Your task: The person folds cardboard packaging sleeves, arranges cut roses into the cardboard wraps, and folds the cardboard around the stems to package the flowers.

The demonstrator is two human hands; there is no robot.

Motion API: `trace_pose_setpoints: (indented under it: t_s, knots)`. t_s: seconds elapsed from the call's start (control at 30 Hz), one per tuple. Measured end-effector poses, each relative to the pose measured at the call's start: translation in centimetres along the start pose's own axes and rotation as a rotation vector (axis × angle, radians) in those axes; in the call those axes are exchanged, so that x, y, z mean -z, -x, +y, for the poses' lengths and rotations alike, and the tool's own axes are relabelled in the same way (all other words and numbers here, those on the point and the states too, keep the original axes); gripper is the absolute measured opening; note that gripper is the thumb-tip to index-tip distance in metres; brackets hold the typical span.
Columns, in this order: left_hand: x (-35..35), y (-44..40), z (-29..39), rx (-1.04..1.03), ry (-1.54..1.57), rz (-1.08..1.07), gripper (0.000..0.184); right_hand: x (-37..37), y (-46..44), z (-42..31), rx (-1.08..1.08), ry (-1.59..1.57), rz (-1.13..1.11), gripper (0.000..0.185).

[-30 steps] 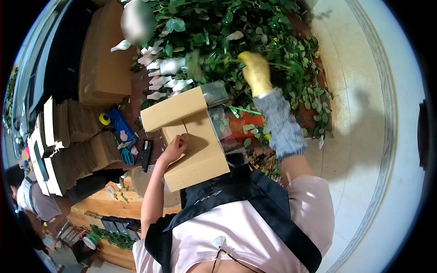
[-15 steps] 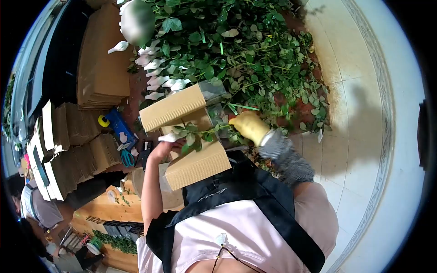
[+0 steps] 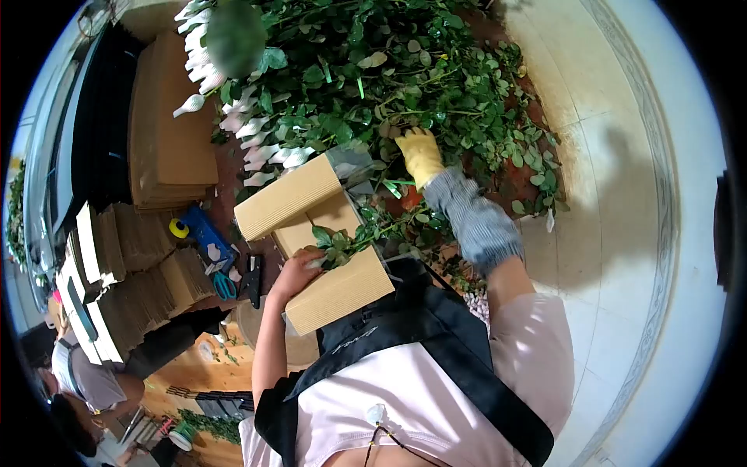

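A flower stem (image 3: 339, 247) with green leaves, a rose by its look, lies across a folded sheet of corrugated cardboard (image 3: 342, 289). My bare left hand (image 3: 300, 272) is closed around the bud end, where a bit of white wrapping shows between the fingers. Farther up, my right hand (image 3: 421, 156), in a yellow glove with a grey knitted sleeve, reaches onto the pile of leafy stems (image 3: 443, 93). Its fingers are apart over the leaves, and I see nothing held in them. White-sleeved buds (image 3: 255, 144) line the pile's left side.
Stacked cardboard (image 3: 175, 117) stands at the left, with more folded pieces below it. A blue tray (image 3: 208, 236), teal scissors (image 3: 226, 285) and a black stapler (image 3: 254, 280) lie beside the work area. Another person (image 3: 93, 373) is at the lower left.
My right hand has let go of the stem and moved up to the pile. The stem's bud has come down onto the cardboard under my left hand.
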State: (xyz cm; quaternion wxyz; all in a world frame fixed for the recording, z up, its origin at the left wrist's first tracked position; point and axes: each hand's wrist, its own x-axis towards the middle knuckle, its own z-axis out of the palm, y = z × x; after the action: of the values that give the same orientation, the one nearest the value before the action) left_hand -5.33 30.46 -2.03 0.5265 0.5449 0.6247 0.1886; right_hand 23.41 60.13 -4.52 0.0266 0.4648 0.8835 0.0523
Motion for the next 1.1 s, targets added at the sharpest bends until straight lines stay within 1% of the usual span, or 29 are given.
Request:
trace_pose_setpoints:
  t_s: [0.03, 0.07, 0.13, 0.17, 0.2, 0.23, 0.3, 0.33, 0.37, 0.43, 0.47, 0.5, 0.57, 0.6, 0.63, 0.7, 0.73, 0.77, 0.83, 0.87, 0.9, 0.97, 1.0, 1.03, 1.1]
  knots:
    - [0.1, 0.0, 0.1, 0.040, -0.002, -0.010, 0.038, -0.1, -1.1, -0.1, -0.030, -0.025, -0.189, 0.023]
    - [0.0, 0.1, -0.3, 0.040, -0.003, -0.016, 0.037, 0.1, -1.9, 0.1, -0.029, -0.026, -0.176, 0.023]
    - [-0.2, 0.2, -0.3, 0.037, -0.024, -0.006, 0.034, 4.5, -3.1, 0.4, -0.180, -0.313, -0.017, 0.025]
    - [-0.3, 0.3, -0.4, 0.039, -0.024, -0.010, 0.034, 6.7, -2.6, 0.6, -0.086, -0.439, 0.293, 0.028]
    - [-0.3, 0.0, -0.5, 0.022, -0.061, -0.003, 0.034, 8.9, -3.1, 0.8, -0.090, -0.409, 0.375, 0.027]
    - [-0.5, 0.0, -0.8, 0.009, -0.096, -0.002, 0.035, 10.0, -3.2, 0.7, -0.098, -0.381, 0.451, 0.026]
    - [-0.7, 0.0, -1.2, 0.014, -0.072, -0.014, 0.035, 9.8, -4.6, 2.2, 0.009, -0.526, 0.530, 0.025]
    - [-0.5, -0.2, -1.4, 0.013, -0.059, -0.025, 0.036, 10.1, -5.1, 2.2, -0.039, -0.535, 0.475, 0.029]
    - [-0.3, -0.5, -1.6, 0.000, -0.072, -0.033, 0.036, 10.5, -5.2, 2.1, 0.020, -0.592, 0.536, 0.032]
    - [-0.9, -0.3, -2.4, -0.051, -0.038, 0.021, 0.038, 14.0, -4.5, -0.6, 0.126, -0.568, 0.718, 0.033]
    - [-0.5, -0.2, -1.4, 0.000, -0.066, -0.017, 0.039, 16.2, -3.9, -1.9, 0.133, -0.608, 0.692, 0.031]
    - [-0.5, -0.1, -1.5, 0.006, -0.066, -0.013, 0.039, 16.8, -3.2, -2.4, 0.183, -0.536, 0.690, 0.031]
    - [-0.6, -0.2, -1.9, -0.079, -0.089, 0.021, 0.037, 17.5, -1.6, -3.7, 0.108, -0.371, 0.435, 0.026]
    - [-0.7, -0.2, -1.9, -0.076, -0.081, 0.026, 0.037, 17.4, -0.6, -3.9, 0.212, -0.355, 0.479, 0.024]
    - [-0.7, -0.2, -2.0, -0.065, -0.035, 0.029, 0.036, 17.6, 0.5, -4.5, 0.283, -0.448, 0.554, 0.025]
    - [-0.8, -0.2, -2.0, -0.057, 0.014, 0.033, 0.034, 16.2, 2.3, -4.7, 0.318, -0.526, 0.408, 0.026]
    - [-0.9, -0.2, -2.0, -0.041, 0.011, 0.032, 0.034, 15.6, 2.8, -4.5, 0.279, -0.491, 0.168, 0.029]
    - [-0.8, -0.2, -2.0, -0.024, 0.006, 0.033, 0.033, 15.2, 3.0, -4.5, 0.286, -0.488, 0.172, 0.029]
    - [-0.6, -0.2, -1.4, -0.023, 0.015, 0.043, 0.033, 16.0, 2.5, -4.6, 0.267, -0.465, 0.390, 0.030]
    - [-0.6, 0.0, -1.1, -0.016, 0.021, 0.038, 0.033, 16.5, 1.8, -4.7, 0.234, -0.427, 0.444, 0.031]
    - [-0.6, 0.0, -1.3, -0.016, 0.021, 0.050, 0.033, 17.1, 1.0, -4.9, 0.218, -0.501, 0.460, 0.035]
    - [-0.8, -0.3, -1.9, -0.008, 0.016, 0.027, 0.033, 18.4, -1.3, -5.1, 0.204, -0.172, 0.509, 0.044]
    - [-0.7, -0.3, -1.9, -0.009, 0.010, 0.028, 0.033, 17.5, -2.8, -5.4, 0.087, -0.039, 0.444, 0.050]
    - [-0.7, -0.3, -1.9, -0.012, 0.007, 0.037, 0.033, 12.4, -5.0, -5.0, 0.027, 0.011, 0.486, 0.046]
    - [-0.9, -0.3, -2.0, -0.027, -0.013, 0.039, 0.034, 8.4, -5.9, -5.7, 0.008, -0.012, 0.115, 0.042]
